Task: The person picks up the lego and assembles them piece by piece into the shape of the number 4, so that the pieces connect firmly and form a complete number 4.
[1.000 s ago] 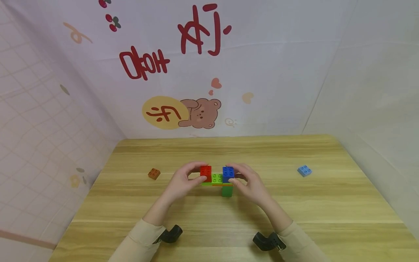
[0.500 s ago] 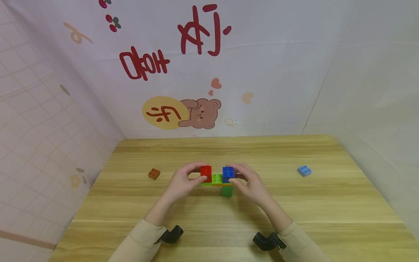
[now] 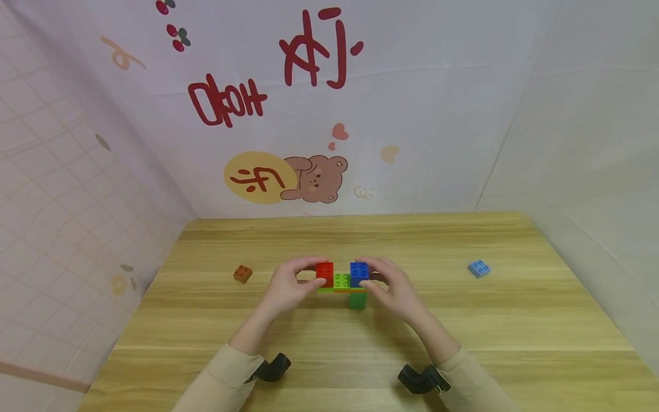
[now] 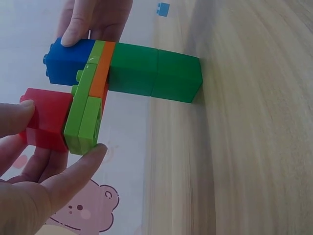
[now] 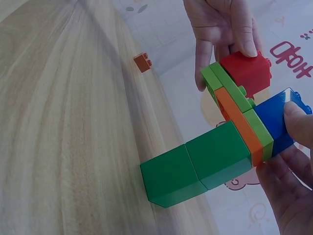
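My left hand (image 3: 288,288) pinches a red building brick (image 4: 47,117) between thumb and fingers, with one fingertip under the lime green plate (image 4: 82,107). On the other end of that plate sits a blue brick (image 5: 278,117), which my right hand (image 3: 396,288) pinches. Beneath the blue end an orange plate (image 5: 238,122) joins the lime green one to two stacked green bricks (image 4: 155,71). This green column stands upright on the table, and the red end juts out sideways from it.
A small brown brick (image 3: 242,273) lies on the wooden table (image 3: 329,349) to the left. Off to the right lies a light blue brick (image 3: 479,268). A printed white cloth (image 3: 432,114) hangs behind the table.
My left hand and the red brick have shifted very slightly to the right. The right hand stays where it was on the blue brick.
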`<control>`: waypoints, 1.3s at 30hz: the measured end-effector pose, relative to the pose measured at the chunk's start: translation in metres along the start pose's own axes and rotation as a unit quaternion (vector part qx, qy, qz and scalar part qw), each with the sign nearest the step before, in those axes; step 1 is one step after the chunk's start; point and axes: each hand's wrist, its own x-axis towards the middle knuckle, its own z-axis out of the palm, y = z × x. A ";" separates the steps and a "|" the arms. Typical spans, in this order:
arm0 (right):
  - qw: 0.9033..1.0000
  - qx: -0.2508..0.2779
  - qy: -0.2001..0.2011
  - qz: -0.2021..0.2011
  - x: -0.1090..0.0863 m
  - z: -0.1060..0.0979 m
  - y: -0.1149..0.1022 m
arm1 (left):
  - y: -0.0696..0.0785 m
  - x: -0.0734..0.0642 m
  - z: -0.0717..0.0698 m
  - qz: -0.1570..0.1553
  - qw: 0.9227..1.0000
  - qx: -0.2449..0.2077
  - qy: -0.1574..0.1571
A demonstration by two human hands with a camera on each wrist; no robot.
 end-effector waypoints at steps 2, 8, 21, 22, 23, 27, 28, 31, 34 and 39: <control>1.000 0.000 -0.001 0.001 0.000 0.000 0.001 | -0.001 0.001 0.000 -0.002 1.000 0.001 -0.001; 1.000 -0.005 -0.001 0.003 0.000 0.000 0.003 | -0.003 0.002 0.000 -0.008 1.000 -0.014 0.002; 1.000 0.001 -0.002 0.003 0.000 0.000 0.003 | -0.006 0.003 0.000 -0.022 0.999 -0.023 0.020; 1.000 0.001 -0.001 0.002 0.000 0.000 0.003 | -0.006 0.003 0.000 -0.022 0.999 -0.023 0.021; 1.000 0.001 -0.001 0.002 -0.001 0.000 0.003 | -0.006 0.003 0.000 -0.020 0.999 -0.023 0.021; 1.000 0.002 0.000 0.006 -0.001 0.000 0.002 | -0.005 0.003 0.000 -0.014 1.000 -0.020 0.019; 1.000 0.000 0.000 0.007 -0.001 0.000 0.003 | -0.005 0.003 0.000 -0.011 1.000 -0.019 0.017; 1.000 -0.002 0.001 0.008 -0.001 0.000 0.003 | -0.005 0.003 0.000 -0.008 1.000 -0.017 0.017; 1.000 -0.003 0.001 0.008 -0.001 0.001 0.003 | -0.006 0.003 0.000 -0.005 1.000 -0.016 0.019; 1.000 -0.002 0.003 0.007 -0.001 0.001 0.003 | -0.008 0.002 0.000 0.001 1.000 -0.024 0.015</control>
